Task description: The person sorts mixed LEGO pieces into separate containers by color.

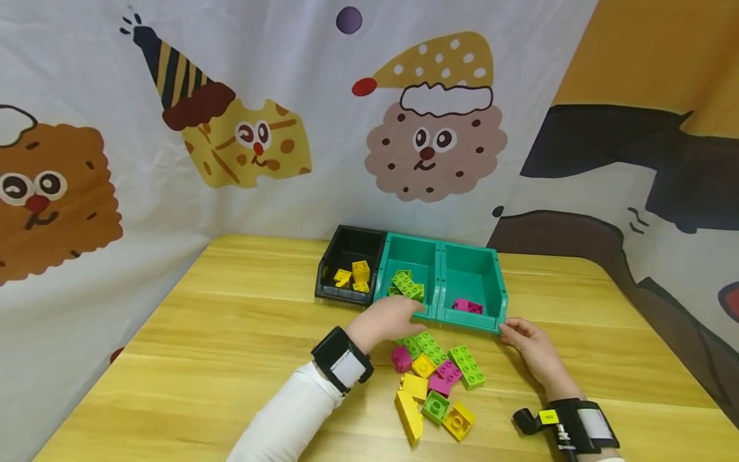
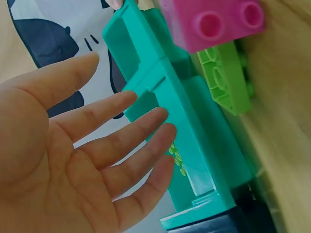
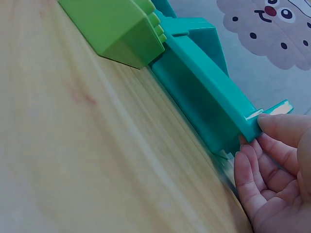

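Observation:
My left hand (image 1: 383,321) hovers at the front of the middle teal bin (image 1: 412,250), palm bare and fingers spread in the left wrist view. Green bricks (image 1: 408,285) lie inside that bin. With thumb and fingers, my right hand (image 1: 534,350) pinches the front right corner of the right teal bin (image 1: 473,263), which contains magenta bricks (image 1: 467,306). The right wrist view shows the thumb on top of the rim and the fingers beneath it. Between the hands lies a loose pile with a long green brick (image 1: 467,367), a magenta brick (image 1: 401,359) and a yellow brick (image 1: 414,386).
Left of the teal bins, a black bin (image 1: 346,295) with several yellow bricks (image 1: 360,271) adjoins them. More bricks, including a yellow slanted one (image 1: 408,417), spread toward the front of the wooden table (image 1: 202,359). A cartoon-printed cloth (image 1: 335,173) hangs behind the table.

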The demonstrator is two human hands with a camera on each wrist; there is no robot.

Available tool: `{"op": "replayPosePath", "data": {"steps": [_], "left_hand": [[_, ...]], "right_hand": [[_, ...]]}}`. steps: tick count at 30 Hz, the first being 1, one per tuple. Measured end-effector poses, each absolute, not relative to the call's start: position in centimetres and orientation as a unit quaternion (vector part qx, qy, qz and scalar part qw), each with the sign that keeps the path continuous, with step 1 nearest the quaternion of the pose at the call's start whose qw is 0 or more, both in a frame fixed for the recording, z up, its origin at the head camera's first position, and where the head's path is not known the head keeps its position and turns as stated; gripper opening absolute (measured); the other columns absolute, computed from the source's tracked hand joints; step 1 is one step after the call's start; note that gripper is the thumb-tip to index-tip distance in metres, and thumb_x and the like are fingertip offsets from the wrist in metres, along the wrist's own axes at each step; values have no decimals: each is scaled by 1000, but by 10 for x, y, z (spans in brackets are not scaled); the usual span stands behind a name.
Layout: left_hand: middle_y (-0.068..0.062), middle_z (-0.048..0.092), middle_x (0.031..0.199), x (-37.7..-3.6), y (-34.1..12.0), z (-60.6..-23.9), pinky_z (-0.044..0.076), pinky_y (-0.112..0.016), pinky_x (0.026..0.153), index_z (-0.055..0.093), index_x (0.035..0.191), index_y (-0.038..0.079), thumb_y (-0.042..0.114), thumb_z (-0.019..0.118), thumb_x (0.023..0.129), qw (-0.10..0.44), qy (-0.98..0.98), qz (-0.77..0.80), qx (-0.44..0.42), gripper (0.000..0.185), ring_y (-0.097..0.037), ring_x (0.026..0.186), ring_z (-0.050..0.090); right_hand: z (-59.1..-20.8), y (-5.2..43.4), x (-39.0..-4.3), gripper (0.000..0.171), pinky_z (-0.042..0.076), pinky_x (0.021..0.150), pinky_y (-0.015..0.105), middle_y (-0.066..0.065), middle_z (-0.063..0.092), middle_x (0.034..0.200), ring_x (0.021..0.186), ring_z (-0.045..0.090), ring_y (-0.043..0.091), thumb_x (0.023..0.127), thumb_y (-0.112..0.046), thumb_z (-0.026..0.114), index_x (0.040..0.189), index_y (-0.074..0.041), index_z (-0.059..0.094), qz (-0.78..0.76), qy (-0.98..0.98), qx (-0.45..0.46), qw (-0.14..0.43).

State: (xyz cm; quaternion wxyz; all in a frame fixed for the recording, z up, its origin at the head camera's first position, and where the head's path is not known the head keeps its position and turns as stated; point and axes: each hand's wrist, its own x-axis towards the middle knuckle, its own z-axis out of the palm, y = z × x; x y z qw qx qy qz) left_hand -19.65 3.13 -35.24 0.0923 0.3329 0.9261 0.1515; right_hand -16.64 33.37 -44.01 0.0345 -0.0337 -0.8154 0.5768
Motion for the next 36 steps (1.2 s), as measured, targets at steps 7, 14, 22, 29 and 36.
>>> {"op": "replayPosePath", "data": {"steps": [7,14,22,29,36], "left_hand": [[-3,60,130,-191,19,-361,43,-31,102,58,129,11,33,62,91,104,930,158,315,44,-19,120,54],[-3,59,130,-184,9,-371,43,-30,102,58,129,11,28,67,88,105,917,188,336,46,-18,120,53],[-1,59,129,-167,5,-376,44,-26,100,56,132,12,28,70,86,98,906,174,374,51,-12,113,56],[0,63,112,-162,4,-379,47,-19,86,62,124,11,27,73,83,82,907,156,382,45,-6,92,53],[1,62,105,-162,3,-382,46,-19,83,64,120,11,24,75,81,81,909,158,376,43,-6,90,52]], "right_hand": [[-439,332,-166,28,50,75,15,-18,59,86,83,59,-1,96,-23,55,107,3,59,584,-811,-28,29],[-440,331,-167,29,50,75,15,-18,59,86,83,59,-1,96,-22,55,107,5,58,584,-811,-25,32],[-441,332,-166,34,50,75,15,-18,58,86,83,59,-1,96,-24,55,109,7,57,576,-816,-31,26],[-440,333,-166,25,50,75,15,-19,58,86,83,59,-2,97,-23,55,105,0,59,583,-812,-28,31],[-437,333,-165,26,50,76,14,-20,58,87,84,59,-1,97,-24,55,106,0,59,582,-813,-29,27]]}}
